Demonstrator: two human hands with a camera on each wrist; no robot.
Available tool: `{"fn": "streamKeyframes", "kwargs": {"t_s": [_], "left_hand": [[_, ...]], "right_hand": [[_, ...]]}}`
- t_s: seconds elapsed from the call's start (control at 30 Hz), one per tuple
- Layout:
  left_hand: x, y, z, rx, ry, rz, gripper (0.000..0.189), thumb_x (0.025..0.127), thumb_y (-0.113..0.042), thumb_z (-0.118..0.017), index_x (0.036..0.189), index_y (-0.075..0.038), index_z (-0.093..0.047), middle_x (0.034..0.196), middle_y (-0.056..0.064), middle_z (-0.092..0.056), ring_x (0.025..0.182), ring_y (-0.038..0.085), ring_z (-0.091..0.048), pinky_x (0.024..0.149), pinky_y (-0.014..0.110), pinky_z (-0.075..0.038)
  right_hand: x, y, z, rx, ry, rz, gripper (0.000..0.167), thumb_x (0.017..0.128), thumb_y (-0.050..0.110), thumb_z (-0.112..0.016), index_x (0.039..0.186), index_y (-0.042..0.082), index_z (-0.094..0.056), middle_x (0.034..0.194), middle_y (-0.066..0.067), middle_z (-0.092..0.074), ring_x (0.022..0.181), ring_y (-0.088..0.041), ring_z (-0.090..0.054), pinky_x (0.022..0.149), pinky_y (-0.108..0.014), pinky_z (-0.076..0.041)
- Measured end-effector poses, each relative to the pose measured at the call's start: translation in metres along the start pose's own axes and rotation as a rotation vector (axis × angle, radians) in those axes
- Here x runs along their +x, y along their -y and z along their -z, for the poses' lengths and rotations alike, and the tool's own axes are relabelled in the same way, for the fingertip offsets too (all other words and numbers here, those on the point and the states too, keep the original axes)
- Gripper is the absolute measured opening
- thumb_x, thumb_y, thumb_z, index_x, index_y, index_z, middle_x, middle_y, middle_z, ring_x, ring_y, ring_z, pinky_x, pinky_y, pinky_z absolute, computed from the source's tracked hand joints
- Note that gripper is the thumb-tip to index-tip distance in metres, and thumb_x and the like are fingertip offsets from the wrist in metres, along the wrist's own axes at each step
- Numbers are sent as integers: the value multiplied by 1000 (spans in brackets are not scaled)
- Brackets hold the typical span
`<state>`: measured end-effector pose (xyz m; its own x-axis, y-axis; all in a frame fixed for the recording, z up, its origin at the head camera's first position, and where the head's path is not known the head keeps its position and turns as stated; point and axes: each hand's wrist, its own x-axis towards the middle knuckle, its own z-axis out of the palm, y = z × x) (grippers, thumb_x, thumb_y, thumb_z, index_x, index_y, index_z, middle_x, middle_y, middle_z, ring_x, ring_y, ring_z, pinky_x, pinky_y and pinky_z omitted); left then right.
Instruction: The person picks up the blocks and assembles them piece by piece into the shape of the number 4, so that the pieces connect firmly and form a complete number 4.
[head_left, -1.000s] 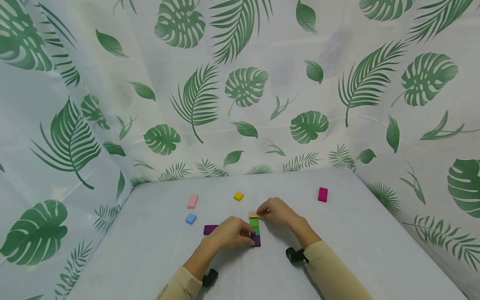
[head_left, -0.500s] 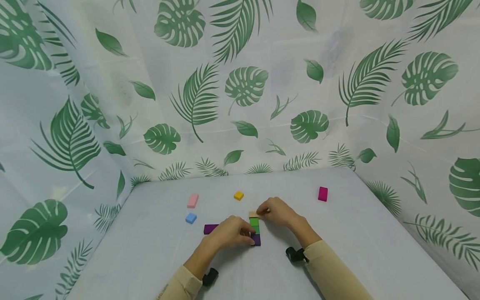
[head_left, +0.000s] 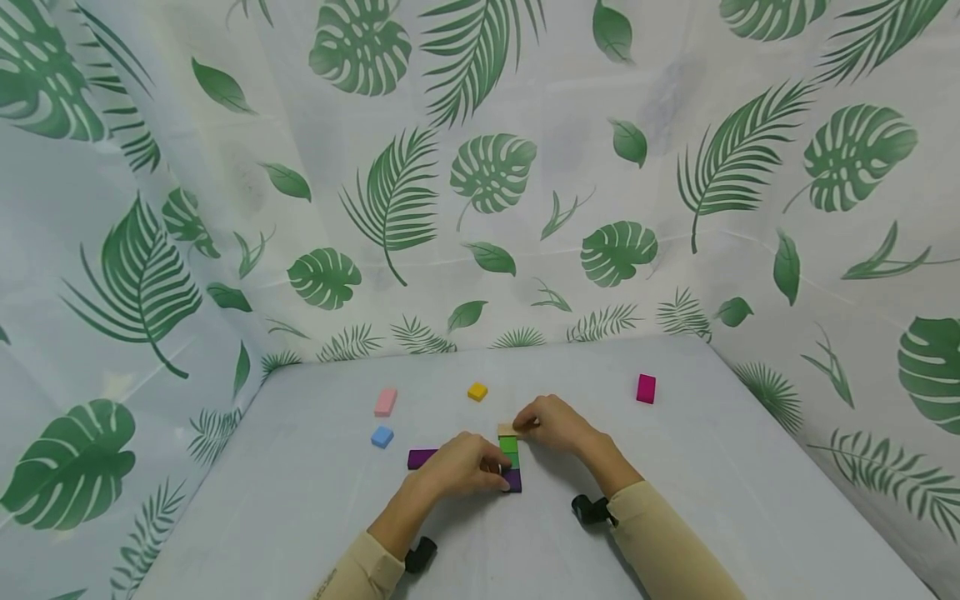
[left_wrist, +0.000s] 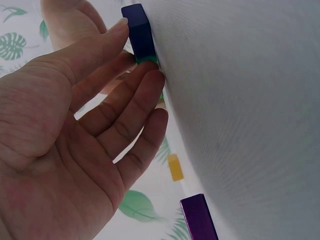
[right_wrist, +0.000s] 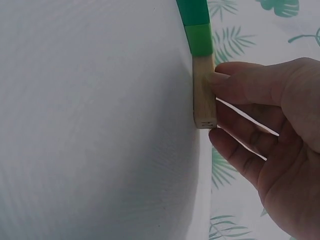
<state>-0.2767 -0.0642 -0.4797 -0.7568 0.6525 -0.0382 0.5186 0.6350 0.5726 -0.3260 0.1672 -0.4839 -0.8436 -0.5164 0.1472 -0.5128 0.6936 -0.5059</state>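
Note:
Several small blocks lie end to end in a straight row. At its near end my left hand point(head_left: 459, 468) pinches a dark blue-purple block point(left_wrist: 140, 32), thumb on its near end in the left wrist view. Beyond it come a teal-green block point(head_left: 513, 460) and a bright green block point(head_left: 508, 443). A plain wooden block point(right_wrist: 203, 92) forms the far end, and my right hand point(head_left: 561, 425) holds it there between thumb and fingers. The wooden block meets the bright green one in the right wrist view. Left of the row, a purple block point(head_left: 422, 459) is partly hidden by my left hand.
On the white tabletop point(head_left: 300, 517), a pink block point(head_left: 386, 402) and a light blue block point(head_left: 382, 437) lie at the left. A yellow block point(head_left: 477, 392) is farther back, a magenta block point(head_left: 646, 388) back right. Leaf-printed curtains point(head_left: 525, 167) enclose the table.

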Motion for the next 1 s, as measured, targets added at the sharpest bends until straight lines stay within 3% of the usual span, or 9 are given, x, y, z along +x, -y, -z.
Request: {"fn": "streamKeyframes", "kwargs": {"t_s": [1.0], "left_hand": [[-1,-1,0,-2,-5,6,27,88,-28,-85,113,-18,-82,84,-16,-72,76,-3,-62,71,17,-52]], "right_hand": [[1,-2,-1,6,20,7,17,88,-1,-79,102,7,-83,101,-3,-80,98,-20,-74,87,-41,-60]]}}
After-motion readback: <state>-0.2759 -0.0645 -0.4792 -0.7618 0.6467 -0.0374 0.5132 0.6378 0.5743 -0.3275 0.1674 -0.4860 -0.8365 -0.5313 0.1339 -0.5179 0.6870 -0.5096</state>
